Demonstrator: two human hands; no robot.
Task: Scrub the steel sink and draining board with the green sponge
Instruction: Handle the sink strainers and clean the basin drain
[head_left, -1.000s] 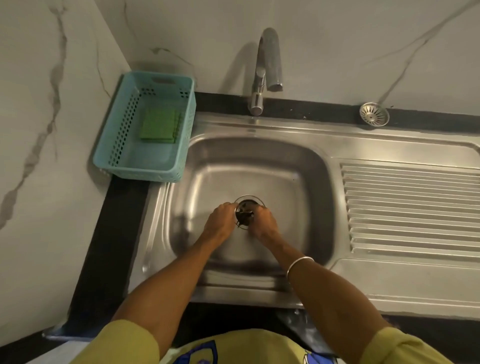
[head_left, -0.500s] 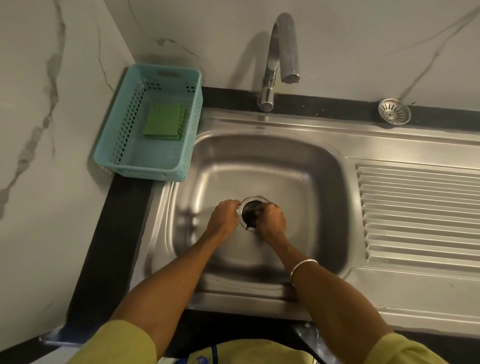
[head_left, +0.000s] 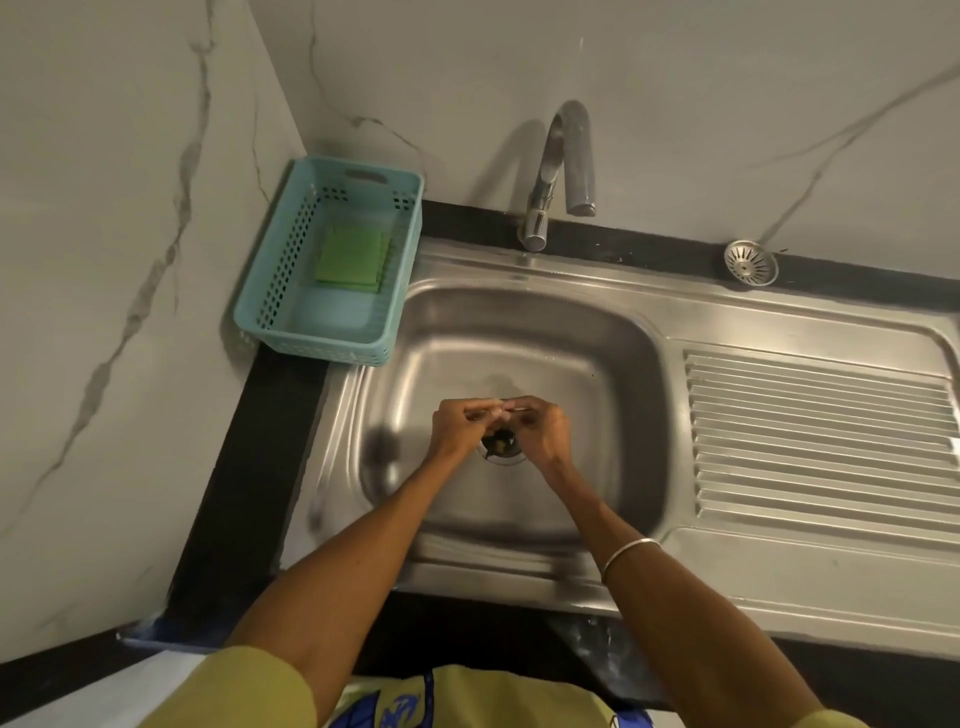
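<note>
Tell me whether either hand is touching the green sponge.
Apart. The head view shows the green sponge in the basket, both hands over the sink drain.

Green sponge (head_left: 352, 255): plain mid-green, seen inside a pale turquoise basket (head_left: 400, 291) whose walls are patterned with rows of small perforations. Steel sink (head_left: 613, 364): brushed grey-silver; draining board (head_left: 821, 436) marked by parallel raised ribs. Bench (head_left: 249, 467): black. Walls (head_left: 104, 208): off-white, crossed by thin grey marble veins. Tap (head_left: 566, 171) and strainer (head_left: 751, 262): shiny silver, the strainer slotted radially. Bangle (head_left: 626, 557): silver. Sleeves (head_left: 244, 691): yellow-olive, with a blue-printed garment between them.
</note>
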